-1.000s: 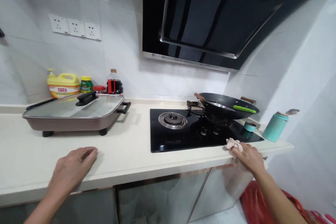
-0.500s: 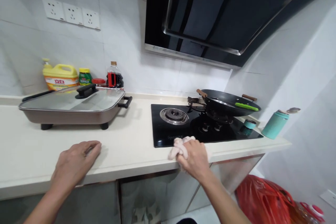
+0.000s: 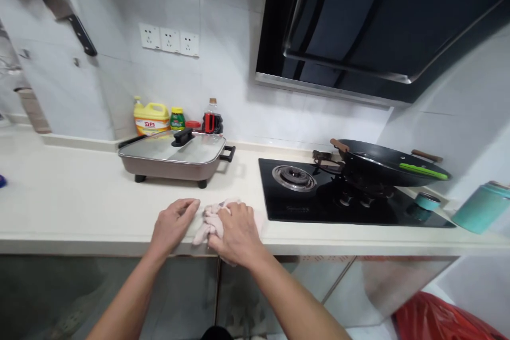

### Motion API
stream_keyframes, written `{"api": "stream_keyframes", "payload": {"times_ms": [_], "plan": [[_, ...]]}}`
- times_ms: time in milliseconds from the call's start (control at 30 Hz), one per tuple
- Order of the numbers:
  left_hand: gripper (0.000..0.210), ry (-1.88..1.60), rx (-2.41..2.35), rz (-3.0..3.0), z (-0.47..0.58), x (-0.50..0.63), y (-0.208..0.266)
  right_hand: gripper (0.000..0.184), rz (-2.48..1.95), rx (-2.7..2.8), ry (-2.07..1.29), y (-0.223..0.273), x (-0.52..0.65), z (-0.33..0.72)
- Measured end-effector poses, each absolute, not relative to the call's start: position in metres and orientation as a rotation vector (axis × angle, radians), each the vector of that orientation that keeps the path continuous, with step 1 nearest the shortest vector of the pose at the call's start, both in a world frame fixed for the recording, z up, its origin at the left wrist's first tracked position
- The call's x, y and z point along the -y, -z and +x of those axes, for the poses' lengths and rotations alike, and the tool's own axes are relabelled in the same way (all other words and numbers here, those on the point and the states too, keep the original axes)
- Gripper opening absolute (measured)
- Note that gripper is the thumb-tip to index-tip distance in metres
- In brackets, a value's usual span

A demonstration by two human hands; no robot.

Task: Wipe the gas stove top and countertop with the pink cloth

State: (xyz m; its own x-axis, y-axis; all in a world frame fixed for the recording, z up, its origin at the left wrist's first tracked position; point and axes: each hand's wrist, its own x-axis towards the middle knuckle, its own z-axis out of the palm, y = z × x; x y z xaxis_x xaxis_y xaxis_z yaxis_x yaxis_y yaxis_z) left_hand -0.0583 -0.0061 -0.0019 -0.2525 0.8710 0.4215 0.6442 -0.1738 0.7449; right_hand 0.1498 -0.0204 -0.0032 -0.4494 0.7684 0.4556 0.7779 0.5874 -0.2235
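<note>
My right hand (image 3: 239,234) presses a crumpled pale pink cloth (image 3: 209,226) onto the countertop near its front edge, left of the black gas stove (image 3: 287,210). Part of the cloth is hidden under the palm and shows again on the right side. Close to the cloth's left, my left hand (image 3: 173,223) rests on the white countertop (image 3: 95,212) with nothing held, thumb slightly apart from its loosely bent fingers. Behind both hands stands an electric pan (image 3: 167,167) with its glass lid on.
A black wok (image 3: 382,162) with a green-handled utensil (image 3: 423,171) sits on the right burner. Along the wall stand a yellow detergent jug (image 3: 151,119), a green bottle (image 3: 177,118) and a dark sauce bottle (image 3: 212,119). A range hood (image 3: 358,26) overhangs the stove. A teal container (image 3: 482,207) stands far right.
My right hand has moved the cloth left, from the stove's front edge onto the counter. The view has turned left, and my hands are now closer together.
</note>
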Motion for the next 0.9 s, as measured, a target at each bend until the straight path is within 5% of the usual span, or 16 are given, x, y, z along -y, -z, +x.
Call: {"api": "stream_keyframes", "payload": {"times_ms": [167, 267, 333, 467, 667, 900], "plan": [[0.051, -1.440, -1.716, 1.724, -0.063, 0.006, 0.002, 0.066, -0.867, 2.354, -0.355, -0.004, 0.009, 0.142], [0.047, -1.507, -1.663, 1.804, -0.068, 0.012, -0.003, 0.044, -0.797, 2.154, -0.467, -0.007, 0.000, 0.179], [0.044, -1.533, -1.645, 1.929, -0.067, 0.019, -0.010, 0.027, -0.865, 2.010, -0.361, -0.007, -0.007, 0.220], [0.044, -1.209, -1.579, 2.279, -0.043, 0.032, -0.026, 0.025, -1.152, 1.964, -0.015, 0.001, -0.021, 0.324], [0.082, -0.380, -1.656, 2.486, 0.006, 0.040, -0.028, 0.033, -1.689, 1.924, 0.285, 0.043, -0.027, 0.445], [0.098, -0.424, -1.720, 2.802, -0.003, 0.053, -0.003, 0.038, -1.751, 1.879, 0.270, 0.062, -0.023, 0.460]]}}
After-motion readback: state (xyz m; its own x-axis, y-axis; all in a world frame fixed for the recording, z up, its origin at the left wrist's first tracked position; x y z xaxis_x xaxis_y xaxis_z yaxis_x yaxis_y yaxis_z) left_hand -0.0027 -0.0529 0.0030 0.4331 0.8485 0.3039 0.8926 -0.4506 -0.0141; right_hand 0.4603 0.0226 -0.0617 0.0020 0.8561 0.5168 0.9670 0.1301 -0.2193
